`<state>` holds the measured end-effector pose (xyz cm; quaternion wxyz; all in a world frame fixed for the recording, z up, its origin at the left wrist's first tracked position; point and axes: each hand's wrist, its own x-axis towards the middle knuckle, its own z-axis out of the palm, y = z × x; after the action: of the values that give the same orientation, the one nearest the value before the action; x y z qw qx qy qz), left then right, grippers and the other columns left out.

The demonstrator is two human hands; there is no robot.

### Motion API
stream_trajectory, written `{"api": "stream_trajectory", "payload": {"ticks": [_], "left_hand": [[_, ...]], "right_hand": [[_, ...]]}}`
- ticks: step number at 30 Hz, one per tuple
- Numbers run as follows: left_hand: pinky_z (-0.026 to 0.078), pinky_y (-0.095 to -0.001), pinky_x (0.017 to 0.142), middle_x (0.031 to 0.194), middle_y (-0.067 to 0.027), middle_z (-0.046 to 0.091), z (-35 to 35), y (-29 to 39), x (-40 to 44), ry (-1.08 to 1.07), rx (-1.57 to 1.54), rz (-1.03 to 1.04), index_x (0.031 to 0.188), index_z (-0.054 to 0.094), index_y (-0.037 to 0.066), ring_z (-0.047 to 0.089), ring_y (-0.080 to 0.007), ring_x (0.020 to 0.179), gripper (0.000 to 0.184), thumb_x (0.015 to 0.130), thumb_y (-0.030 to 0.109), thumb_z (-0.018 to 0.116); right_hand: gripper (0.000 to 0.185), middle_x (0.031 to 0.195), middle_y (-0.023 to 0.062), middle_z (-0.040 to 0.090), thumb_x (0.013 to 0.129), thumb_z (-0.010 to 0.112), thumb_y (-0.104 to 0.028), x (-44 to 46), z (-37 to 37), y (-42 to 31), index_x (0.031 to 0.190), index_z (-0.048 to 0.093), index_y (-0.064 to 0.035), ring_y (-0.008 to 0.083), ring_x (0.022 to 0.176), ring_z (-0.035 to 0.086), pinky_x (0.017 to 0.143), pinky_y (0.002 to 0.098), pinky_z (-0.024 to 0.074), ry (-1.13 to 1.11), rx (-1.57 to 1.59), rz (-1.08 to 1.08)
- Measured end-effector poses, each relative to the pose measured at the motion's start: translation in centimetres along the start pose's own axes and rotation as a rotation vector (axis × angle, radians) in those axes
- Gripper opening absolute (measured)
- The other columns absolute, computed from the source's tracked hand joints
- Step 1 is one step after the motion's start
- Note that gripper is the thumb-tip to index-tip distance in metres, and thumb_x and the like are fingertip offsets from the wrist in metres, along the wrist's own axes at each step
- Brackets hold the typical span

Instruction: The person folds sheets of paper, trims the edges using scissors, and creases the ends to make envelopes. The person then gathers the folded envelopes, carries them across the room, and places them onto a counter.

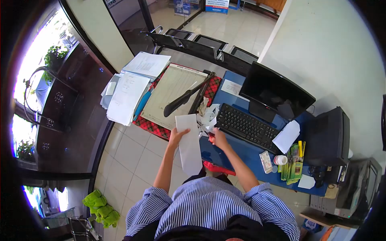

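Note:
My left hand point(177, 137) is closed on the long edge of a white envelope-like paper point(189, 149), thumb lying on top. To its right, my right hand point(219, 138) is closed round the red handle of scissors point(210, 138), whose blades point up-left near the paper's right edge. White paper scraps point(208, 116) lie just beyond the scissors, between the keyboard and the paper cutter. The paper cutter point(169, 94) rests on a red plaid cloth point(152, 129), its black handle point(177, 104) slanting across the board.
Paper stacks point(128, 94) lie at the left. On the blue desk point(230, 96) stand a monitor point(275, 90), a keyboard point(247, 127), a black printer-like box point(327, 138), a white jar point(280, 160) and green packets point(292, 168). Metal chairs point(201, 46) stand behind.

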<state>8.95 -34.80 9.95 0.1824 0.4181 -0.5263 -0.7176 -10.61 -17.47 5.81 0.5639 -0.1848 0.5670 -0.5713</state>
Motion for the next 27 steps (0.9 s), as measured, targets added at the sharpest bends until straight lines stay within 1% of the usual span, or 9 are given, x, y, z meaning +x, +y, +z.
{"api": "stream_trajectory", "payload": {"ticks": [6,10,11,15,16,20,26,27], "left_hand": [[0.051,-0.0265,0.052,0.078,-0.0144,0.065,0.1,0.7,1.6,-0.045,0.017,-0.018,0.096,0.059,-0.008,0.061,-0.0189,0.058,0.037,0.072,0.017,0.074],[0.05,-0.0265,0.051,0.077,-0.0144,0.064,0.6,1.3,2.5,-0.089,0.038,-0.033,0.094,0.06,-0.009,0.06,-0.0187,0.057,0.037,0.072,0.017,0.074],[0.05,-0.0265,0.051,0.077,-0.0144,0.064,0.7,1.5,2.7,-0.099,0.045,-0.036,0.094,0.06,-0.009,0.06,-0.0187,0.057,0.036,0.072,0.017,0.074],[0.05,-0.0265,0.049,0.075,-0.0144,0.064,1.0,2.2,3.2,-0.132,0.069,-0.048,0.092,0.06,-0.009,0.06,-0.0185,0.055,0.036,0.072,0.018,0.074],[0.05,-0.0265,0.049,0.075,-0.0144,0.064,1.0,2.3,3.3,-0.138,0.073,-0.051,0.092,0.06,-0.009,0.06,-0.0184,0.055,0.036,0.072,0.018,0.074],[0.05,-0.0265,0.048,0.074,-0.0144,0.064,1.1,2.8,3.5,-0.157,0.09,-0.059,0.09,0.061,-0.009,0.059,-0.0182,0.054,0.035,0.072,0.018,0.074],[0.05,-0.0262,0.047,0.072,-0.0138,0.064,1.3,3.4,3.2,-0.204,0.08,-0.049,0.089,0.061,-0.009,0.059,-0.0181,0.052,0.035,0.072,0.019,0.074],[0.049,-0.0261,0.046,0.072,-0.0137,0.064,1.4,3.6,3.0,-0.204,0.076,-0.044,0.089,0.061,-0.009,0.059,-0.018,0.052,0.035,0.072,0.019,0.074]], "right_hand": [[0.021,0.078,0.0097,0.059,0.085,0.056,-0.006,-0.1,-0.8,-0.4,0.105,0.053,-0.0031,0.0174,0.055,0.054,0.048,0.0283,0.0454,0.001,0.145,0.076],[0.023,0.073,0.0039,0.057,0.087,0.058,-0.015,-0.4,-1.2,-1.7,0.108,0.055,-0.0042,0.01,0.056,0.051,0.047,0.0213,0.0401,-0.055,-0.097,-0.033],[0.023,0.073,0.0039,0.057,0.087,0.058,-0.015,-0.3,-1.1,-1.8,0.108,0.055,-0.0042,0.01,0.056,0.051,0.047,0.0213,0.0401,-0.049,-0.094,-0.036],[0.026,0.078,0.0029,0.06,0.085,0.056,-0.01,0.3,-0.2,-2.0,0.11,0.06,-0.0042,0.0078,0.056,0.048,0.047,0.0179,0.0353,-0.169,-0.049,-0.006],[0.026,0.078,0.0029,0.06,0.085,0.056,-0.01,0.2,0.1,-2.2,0.11,0.06,-0.0042,0.0078,0.056,0.048,0.047,0.0179,0.0353,-0.167,-0.048,-0.007],[0.028,0.077,0.0012,0.059,0.085,0.057,-0.013,0.0,1.3,-3.1,0.112,0.06,-0.0048,0.0068,0.055,0.043,0.046,0.0175,0.0341,-0.133,-0.095,-0.019],[0.029,0.077,0.0006,0.059,0.084,0.059,-0.016,0.9,0.9,-2.9,0.111,0.06,-0.0051,0.0063,0.055,0.043,0.046,0.0182,0.0344,-0.158,-0.093,-0.041],[0.027,0.075,-0.0004,0.057,0.085,0.059,-0.018,0.8,1.0,-3.0,0.11,0.061,-0.0059,0.006,0.056,0.042,0.046,0.0177,0.032,-0.155,-0.097,-0.044]]}}
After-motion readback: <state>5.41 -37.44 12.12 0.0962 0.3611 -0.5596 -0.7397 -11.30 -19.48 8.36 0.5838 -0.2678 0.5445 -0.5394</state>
